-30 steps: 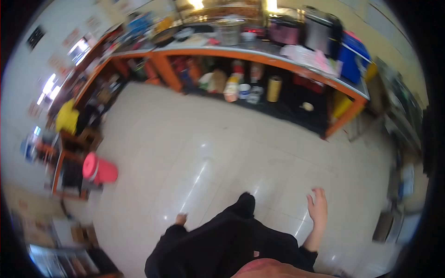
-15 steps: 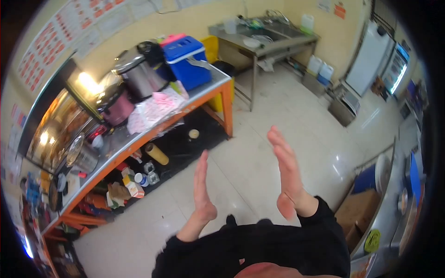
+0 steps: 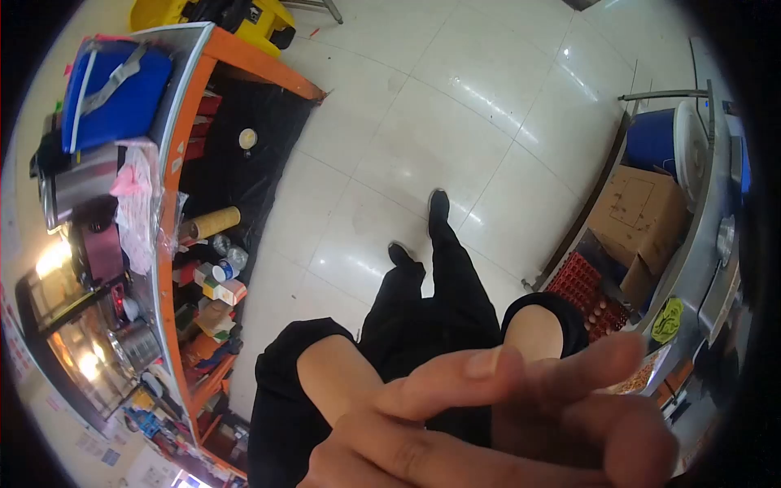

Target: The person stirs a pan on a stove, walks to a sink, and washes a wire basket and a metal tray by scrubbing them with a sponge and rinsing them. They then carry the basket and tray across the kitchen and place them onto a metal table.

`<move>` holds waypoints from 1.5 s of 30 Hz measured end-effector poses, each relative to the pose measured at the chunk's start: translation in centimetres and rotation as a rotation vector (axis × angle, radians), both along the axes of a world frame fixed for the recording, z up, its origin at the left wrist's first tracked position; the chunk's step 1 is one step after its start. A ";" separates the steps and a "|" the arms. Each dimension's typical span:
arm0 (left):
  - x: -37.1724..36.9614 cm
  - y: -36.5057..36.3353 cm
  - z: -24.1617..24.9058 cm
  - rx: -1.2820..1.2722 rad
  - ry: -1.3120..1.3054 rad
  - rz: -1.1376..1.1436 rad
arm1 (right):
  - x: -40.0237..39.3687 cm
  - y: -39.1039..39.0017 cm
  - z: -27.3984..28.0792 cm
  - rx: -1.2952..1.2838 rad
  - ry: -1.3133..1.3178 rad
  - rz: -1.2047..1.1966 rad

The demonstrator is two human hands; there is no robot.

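Both hands are raised close to the camera at the bottom of the view, overlapping where they meet. My left hand [image 3: 407,443] comes in from the left, thumb and fingers stretched towards the right with a gap between them. My right hand [image 3: 598,398] is at the right, its fingers bent but apart, pointing towards the camera. Nothing shows in either hand. The lower parts of both are cut off by the frame, and the overlap hides some fingers. Black sleeves [image 3: 301,358] are pushed up the forearms.
An orange-framed table [image 3: 172,171] on the left carries a blue cooler [image 3: 122,93]. Under it lie boxes and a yellow roll [image 3: 215,222]. To the right are a cardboard box [image 3: 639,211], red egg trays [image 3: 579,281] and a blue bucket [image 3: 651,142]. Tiled floor [image 3: 390,154] lies between.
My hands were apart, upright and flat, palms facing; now they are together and much closer to the camera. The view has tilted down and turned, showing my legs and shoes.
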State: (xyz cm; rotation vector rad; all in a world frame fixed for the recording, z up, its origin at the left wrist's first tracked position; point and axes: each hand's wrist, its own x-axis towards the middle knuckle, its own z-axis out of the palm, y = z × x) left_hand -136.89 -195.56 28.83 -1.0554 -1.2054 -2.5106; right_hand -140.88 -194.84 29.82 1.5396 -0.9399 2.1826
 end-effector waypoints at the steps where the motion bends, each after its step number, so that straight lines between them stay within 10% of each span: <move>1: -1.2 0.4 -0.3 0.005 -0.039 -0.011 | -1.1 0.7 -0.3 -0.006 -0.016 0.015; 45: -67.5 6.4 4.6 0.003 0.222 -0.190 | -64.2 5.8 6.5 -0.048 0.169 0.062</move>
